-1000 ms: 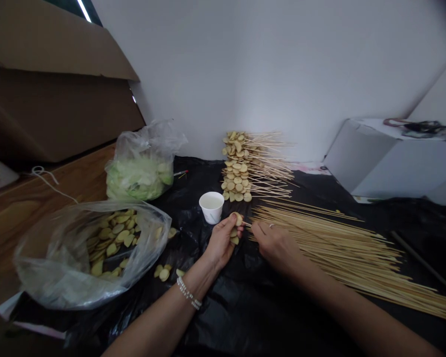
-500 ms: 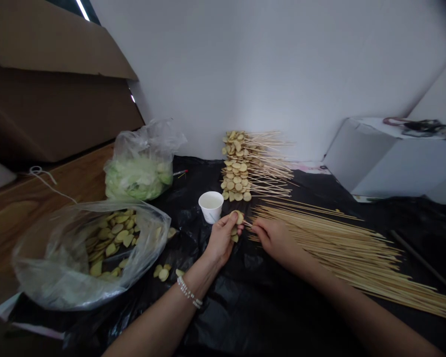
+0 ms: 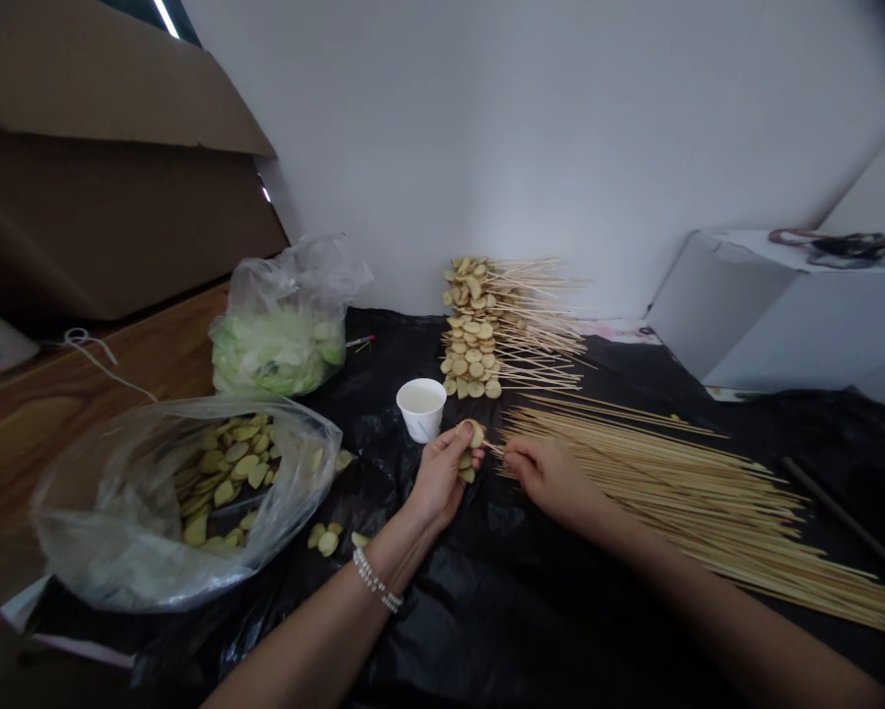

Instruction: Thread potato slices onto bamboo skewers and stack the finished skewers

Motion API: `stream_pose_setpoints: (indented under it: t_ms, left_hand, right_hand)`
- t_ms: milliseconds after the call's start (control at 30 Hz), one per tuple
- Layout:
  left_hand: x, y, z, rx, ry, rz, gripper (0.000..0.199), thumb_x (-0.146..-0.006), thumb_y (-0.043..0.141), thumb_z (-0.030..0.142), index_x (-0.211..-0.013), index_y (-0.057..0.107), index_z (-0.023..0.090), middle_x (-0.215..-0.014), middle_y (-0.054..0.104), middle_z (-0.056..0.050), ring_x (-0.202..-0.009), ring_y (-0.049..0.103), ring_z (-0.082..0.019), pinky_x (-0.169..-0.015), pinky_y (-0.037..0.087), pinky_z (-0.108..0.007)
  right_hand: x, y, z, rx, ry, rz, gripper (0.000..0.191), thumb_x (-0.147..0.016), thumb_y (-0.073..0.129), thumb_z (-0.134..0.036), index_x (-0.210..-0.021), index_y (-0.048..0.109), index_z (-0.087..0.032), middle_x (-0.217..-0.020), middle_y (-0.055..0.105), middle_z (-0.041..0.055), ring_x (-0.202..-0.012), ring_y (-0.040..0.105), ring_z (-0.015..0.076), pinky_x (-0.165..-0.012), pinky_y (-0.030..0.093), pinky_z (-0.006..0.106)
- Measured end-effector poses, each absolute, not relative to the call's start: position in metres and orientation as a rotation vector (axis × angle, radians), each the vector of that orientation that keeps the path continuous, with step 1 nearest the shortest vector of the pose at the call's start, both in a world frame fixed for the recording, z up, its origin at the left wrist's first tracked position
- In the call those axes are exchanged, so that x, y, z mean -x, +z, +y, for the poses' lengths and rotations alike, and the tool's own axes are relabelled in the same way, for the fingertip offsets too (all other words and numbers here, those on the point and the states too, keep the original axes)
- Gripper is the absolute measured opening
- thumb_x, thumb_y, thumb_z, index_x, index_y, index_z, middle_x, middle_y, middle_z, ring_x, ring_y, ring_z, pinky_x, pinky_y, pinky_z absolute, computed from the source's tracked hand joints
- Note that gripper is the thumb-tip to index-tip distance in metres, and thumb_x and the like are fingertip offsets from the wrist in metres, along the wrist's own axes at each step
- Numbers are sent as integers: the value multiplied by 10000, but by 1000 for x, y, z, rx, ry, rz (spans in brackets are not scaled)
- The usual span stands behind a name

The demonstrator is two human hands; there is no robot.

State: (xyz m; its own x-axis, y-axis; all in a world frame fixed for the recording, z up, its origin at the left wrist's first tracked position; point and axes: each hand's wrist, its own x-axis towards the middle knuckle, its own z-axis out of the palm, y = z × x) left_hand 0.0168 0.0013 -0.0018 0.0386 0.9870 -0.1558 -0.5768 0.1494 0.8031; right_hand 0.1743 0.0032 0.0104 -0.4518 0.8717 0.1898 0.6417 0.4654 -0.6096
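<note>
My left hand is closed around several pale potato slices, just in front of a white paper cup. In my right hand a thin wooden skewer is pinched, its other end reaching the slices. Behind both hands lies a pile of skewered slices, sticks pointing right. Loose bare skewers spread out beside and beyond my right arm. More slices lie in an open clear plastic bag at the left.
Black plastic sheeting covers the work surface. A clear bag of green vegetable pieces stands at the back left, near a large cardboard box. At the right is a white box. A few loose slices lie by my left forearm.
The whole view has shifted slightly. Both hands keep nearly the same pose, with the slices and skewer still held between them.
</note>
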Motion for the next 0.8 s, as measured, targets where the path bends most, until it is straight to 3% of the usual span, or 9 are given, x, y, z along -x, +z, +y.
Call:
stream_pose_setpoints:
  t_ms: [100,267,367,433,533,600,667,800]
  left_hand:
    - [-17,-2,1,-654,1322,819,343,-650,763,417,-783,687,110,-668,591,-14,-531,487,-37,-500,373,-153]
    - [-17,-5,2,-670,1336,819,332,-674,749,407,-789,690,102,-689,596,-19,-544,488,-30,-512,375,-144]
    - [-16,-6,2,-665,1332,817,324,-692,737,404,-801,692,102,-676,589,-14,-527,470,-24,-503,365,-141]
    - [-16,-5,2,-673,1323,814,324,-688,739,406,-796,690,104,-686,590,-16,-533,474,-26,-506,365,-143]
    - [-15,-2,0,-703,1294,793,325,-682,742,412,-788,682,112,-692,582,-12,-545,479,-31,-516,364,-148]
    - [-15,0,-1,-716,1274,784,324,-683,740,418,-778,673,116,-677,571,-6,-538,469,-33,-517,361,-154]
    - [-15,1,-2,-727,1270,788,325,-686,735,425,-762,666,117,-670,568,-5,-537,464,-36,-520,360,-158]
    - [-18,-1,-4,-769,1249,824,340,-681,734,440,-740,669,112,-644,574,-15,-533,462,-48,-513,351,-168]
  right_hand:
    - [-175,12,7,1230,980,-2140,262,-886,389,-205,-661,522,-182,-528,516,-24,-504,472,115,-510,310,220]
    - [-174,7,-4,1232,176,-2357,217,-862,388,-123,-748,569,-160,-712,599,53,-611,498,145,-560,278,264]
    - [-173,5,-9,1223,-44,-2455,244,-829,367,-58,-857,594,-144,-803,616,84,-630,503,155,-552,260,281]
    - [-173,6,-7,1240,84,-2395,228,-848,367,-87,-806,581,-152,-761,610,71,-628,502,151,-562,278,273]
    - [-173,8,1,1224,599,-2216,239,-879,388,-187,-683,524,-178,-616,557,11,-572,481,128,-556,314,243]
    - [-174,8,6,1181,964,-2119,247,-886,380,-228,-688,520,-185,-538,506,-26,-509,451,116,-517,315,228]
    - [-175,8,7,1180,1061,-2095,249,-886,370,-231,-700,528,-184,-511,484,-36,-483,439,114,-497,308,226]
    - [-173,6,-2,1219,365,-2295,230,-866,375,-141,-741,566,-166,-672,583,31,-602,504,137,-559,304,255]
